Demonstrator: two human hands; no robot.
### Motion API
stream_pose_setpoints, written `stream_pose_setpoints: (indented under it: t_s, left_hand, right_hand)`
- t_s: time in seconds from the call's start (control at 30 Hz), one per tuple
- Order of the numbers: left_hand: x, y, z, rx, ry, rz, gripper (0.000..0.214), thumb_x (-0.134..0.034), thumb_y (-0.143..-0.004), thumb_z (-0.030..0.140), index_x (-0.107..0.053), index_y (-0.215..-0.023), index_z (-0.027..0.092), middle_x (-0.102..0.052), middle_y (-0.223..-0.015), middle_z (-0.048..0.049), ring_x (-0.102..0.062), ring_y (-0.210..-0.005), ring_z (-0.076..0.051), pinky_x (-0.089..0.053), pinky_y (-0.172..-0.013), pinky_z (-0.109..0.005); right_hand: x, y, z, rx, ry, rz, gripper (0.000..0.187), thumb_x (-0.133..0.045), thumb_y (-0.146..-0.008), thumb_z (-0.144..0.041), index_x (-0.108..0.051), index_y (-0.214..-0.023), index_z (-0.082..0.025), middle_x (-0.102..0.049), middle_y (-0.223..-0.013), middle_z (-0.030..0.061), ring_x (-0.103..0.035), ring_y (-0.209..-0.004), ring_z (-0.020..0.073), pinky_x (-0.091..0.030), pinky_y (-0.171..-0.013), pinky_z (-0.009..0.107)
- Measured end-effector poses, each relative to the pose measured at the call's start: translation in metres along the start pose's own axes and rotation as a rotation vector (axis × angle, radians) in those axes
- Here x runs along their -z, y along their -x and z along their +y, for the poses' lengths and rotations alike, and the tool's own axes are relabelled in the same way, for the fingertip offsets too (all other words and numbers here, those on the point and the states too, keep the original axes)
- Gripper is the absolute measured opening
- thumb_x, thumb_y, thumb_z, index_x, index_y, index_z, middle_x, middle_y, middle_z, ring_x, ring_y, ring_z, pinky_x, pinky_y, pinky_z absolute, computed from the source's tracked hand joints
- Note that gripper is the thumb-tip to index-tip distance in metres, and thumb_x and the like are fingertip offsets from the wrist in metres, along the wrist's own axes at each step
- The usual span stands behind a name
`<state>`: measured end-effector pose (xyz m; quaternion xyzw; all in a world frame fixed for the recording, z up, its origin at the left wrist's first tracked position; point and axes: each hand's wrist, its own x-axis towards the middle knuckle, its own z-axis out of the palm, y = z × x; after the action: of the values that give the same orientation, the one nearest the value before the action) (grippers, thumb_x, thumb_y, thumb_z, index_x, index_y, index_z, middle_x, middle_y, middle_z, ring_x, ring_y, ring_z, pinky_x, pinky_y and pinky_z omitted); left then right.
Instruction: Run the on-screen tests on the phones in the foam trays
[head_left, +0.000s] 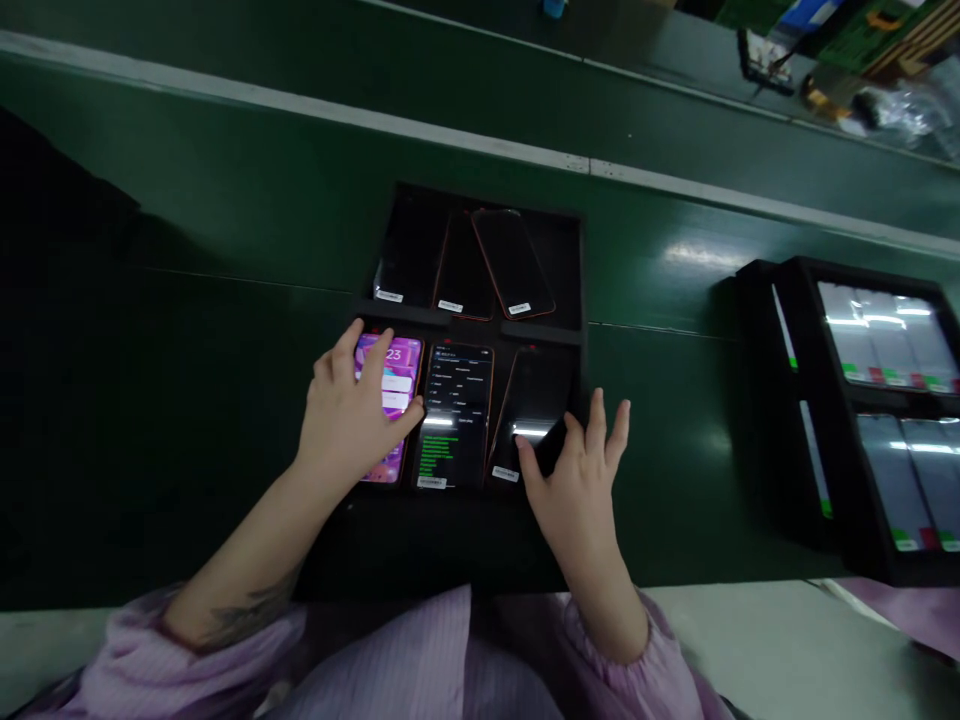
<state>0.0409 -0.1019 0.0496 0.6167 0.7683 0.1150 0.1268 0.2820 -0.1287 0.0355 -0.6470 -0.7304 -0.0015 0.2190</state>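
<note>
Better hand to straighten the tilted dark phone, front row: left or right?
Likely the right hand: it's at the dark phone, while the left hand is over the purple-screened phone.

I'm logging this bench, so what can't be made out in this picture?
In the head view:
Phone labels: print too small.
Purple-lit phone: partly covered by the left hand.
Stacked trays: cut off by the right edge.
Clear plastic: too blurred to identify.

The phone screens [456, 400] look smooth, glossy and glass-like, mirroring streaks of light; the black tray [405, 314] around them looks matt. The green table [660, 400] is smooth with a soft sheen; the lilac sleeves [135, 665] are wrinkled cloth.
</note>
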Motion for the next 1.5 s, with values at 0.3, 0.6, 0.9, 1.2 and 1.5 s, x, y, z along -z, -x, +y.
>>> stream_pose_setpoints:
  t_s: [0.3, 0.6, 0.9, 1.2, 1.5]
  left_hand:
    - [-0.004, 0.0, -0.003, -0.009, -0.005, 0.018, 0.073, -0.055, -0.093, 0.042, -0.046, -0.159, 0.012, -0.031, -0.173, -0.0259, -0.04, -0.154, -0.056, -0.043, -0.121, -0.077]
    - [-0.002, -0.001, -0.001, 0.01, 0.012, -0.012, 0.075, -0.055, -0.093, 0.042, -0.043, -0.161, 0.012, -0.029, -0.173, -0.0251, -0.039, -0.154, -0.055, -0.04, -0.124, -0.077]
    - [0.017, 0.003, -0.05, 0.079, 0.54, -0.186, 0.086, -0.054, -0.097, 0.066, -0.024, -0.167, 0.027, -0.022, -0.18, -0.0143, -0.031, -0.166, -0.037, -0.042, -0.131, -0.06]
    - [-0.01, 0.054, -0.062, 0.091, 0.661, -0.225, 0.104, -0.055, -0.093, 0.075, 0.001, -0.171, 0.035, -0.001, -0.185, -0.0082, -0.012, -0.172, -0.04, -0.043, -0.132, -0.058]
    - [-0.025, 0.059, -0.083, -0.128, 0.507, -0.132, 0.102, -0.059, -0.092, 0.076, -0.007, -0.172, 0.04, -0.015, -0.183, -0.0095, -0.019, -0.17, -0.043, -0.034, -0.134, -0.07]
  right_hand:
    - [-0.012, -0.009, -0.01, 0.012, -0.063, -0.034, 0.067, -0.052, -0.105, -0.062, -0.061, -0.136, -0.003, -0.041, -0.165, 0.0339, -0.016, -0.166, 0.0507, -0.03, -0.127, 0.079]
    - [-0.015, -0.011, -0.006, 0.028, -0.05, 0.044, 0.056, -0.052, -0.105, -0.061, -0.065, -0.121, -0.009, -0.05, -0.159, 0.0299, -0.029, -0.162, 0.0485, -0.037, -0.126, 0.076]
    - [0.0, -0.007, 0.01, 0.053, -0.141, 0.005, 0.043, -0.055, -0.106, -0.042, -0.058, -0.142, -0.019, -0.05, -0.161, 0.0218, -0.037, -0.159, 0.0416, -0.037, -0.124, 0.077]
    - [0.022, -0.015, 0.01, 0.562, -0.255, -0.167, 0.023, -0.064, -0.1, -0.025, -0.079, -0.118, -0.029, -0.063, -0.156, 0.0066, -0.028, -0.166, 0.0383, -0.045, -0.125, 0.066]
    - [0.028, -0.025, 0.006, 0.712, -0.323, -0.322, 0.022, -0.063, -0.102, -0.025, -0.083, -0.108, -0.027, -0.07, -0.151, 0.0081, -0.01, -0.173, 0.0328, -0.049, -0.124, 0.062]
